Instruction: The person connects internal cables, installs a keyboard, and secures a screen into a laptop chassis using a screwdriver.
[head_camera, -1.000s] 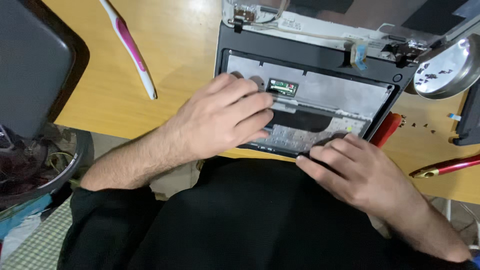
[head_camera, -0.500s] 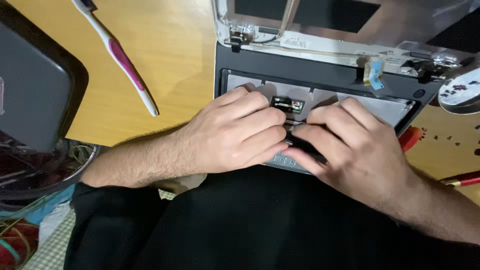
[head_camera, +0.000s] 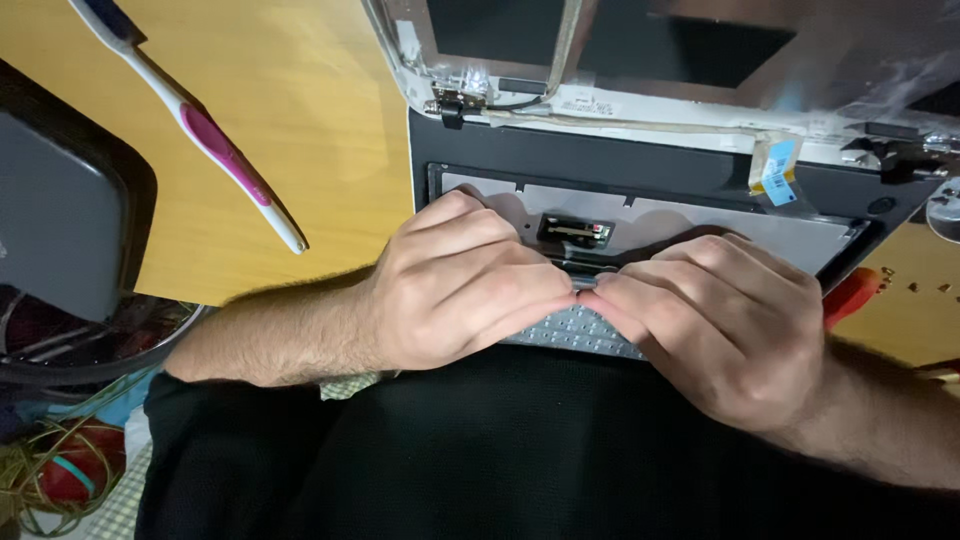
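The left hand and right hand meet fingertip to fingertip, pinching a thin grey strip. It lies in the bare silver keyboard bay of an opened black laptop at the table's near edge, beside a toothbrush.

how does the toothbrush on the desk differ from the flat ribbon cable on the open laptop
The toothbrush is rigid, white and pink, lying diagonally on the wooden desk, untouched. The ribbon cable is thin, flexible, with a blue end, lying on the laptop near the hinge. Both sit clear of the left hand and right hand.
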